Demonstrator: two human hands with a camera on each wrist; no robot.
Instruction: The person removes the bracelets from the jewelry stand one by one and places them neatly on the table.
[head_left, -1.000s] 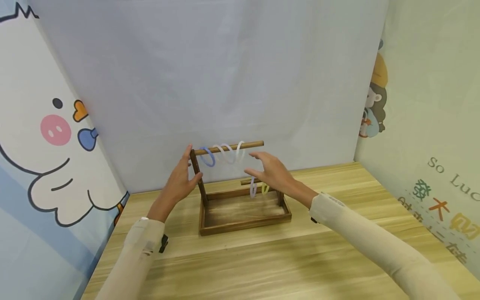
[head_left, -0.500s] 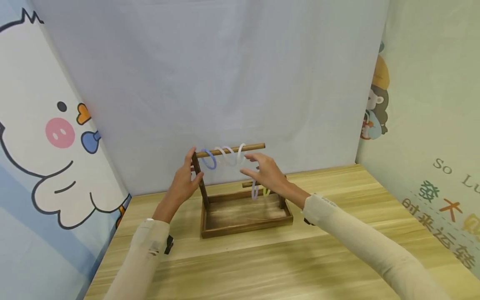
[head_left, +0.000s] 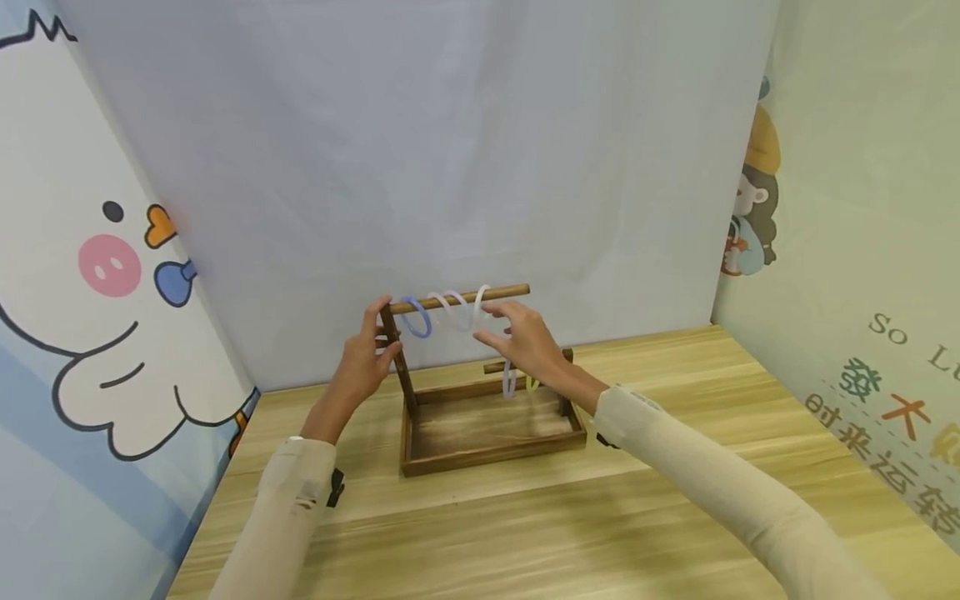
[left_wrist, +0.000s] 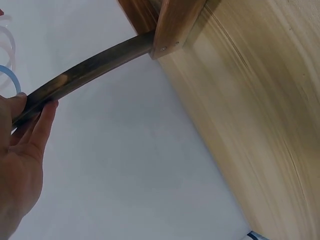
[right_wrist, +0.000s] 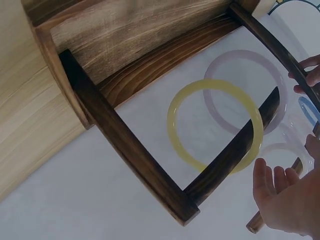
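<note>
A dark wooden bangle stand point(head_left: 491, 455) with a tray base stands on the table. My left hand point(head_left: 360, 367) grips its tall left post point(left_wrist: 100, 62) near the top, thumb on one side and fingers on the other. From the upper bar point(head_left: 513, 291) hang a blue bangle point(head_left: 426, 329), two pale bangles in the middle and a white bangle point(head_left: 477, 307). My right hand point(head_left: 534, 343) is at the white one, thumb and fingers spread apart with the fingertips right by it. Below, the shorter bar carries a lilac bangle point(right_wrist: 209, 102) and a yellow bangle point(right_wrist: 171, 125), partly behind the hand in the head view.
The wood-grain table point(head_left: 480, 533) reaches a pale cloth backdrop point(head_left: 480, 167) close behind the stand. Printed panels with cartoon figures rise at the left and right sides.
My right hand has moved a little left, up to the white bangle. The left hand keeps to the post, its thumb drawn closer to it. The bangles hang as before.
</note>
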